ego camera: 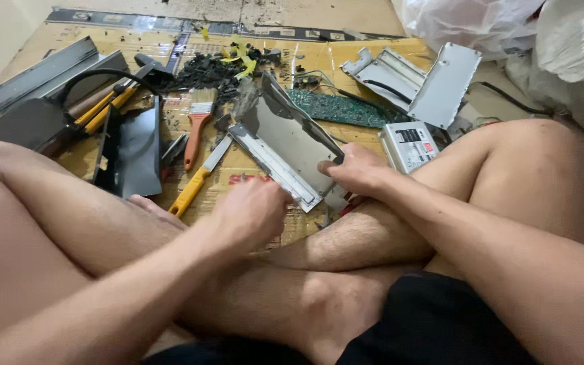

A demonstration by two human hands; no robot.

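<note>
Floor: flattened cardboard (319,57) covers it, strewn with parts.
Panel: long grey metal panel (285,145) lies tilted in front of the crossed legs, near end between both hands.
Left hand (251,213): grip curled shut at the panel's near end; cannot tell what it pinches.
Right hand (356,169): fingers clamped on the panel's right edge.
Left side: yellow-handled scraper (197,179), paintbrush (197,128), black plate (133,149), crowded close.
Right side: green circuit board (339,108), small grey box (408,145) just beside the knee.
Open room: little; legs hem the near edge.

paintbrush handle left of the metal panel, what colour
Orange-red handle on the paintbrush, clearest in the head view.
</note>
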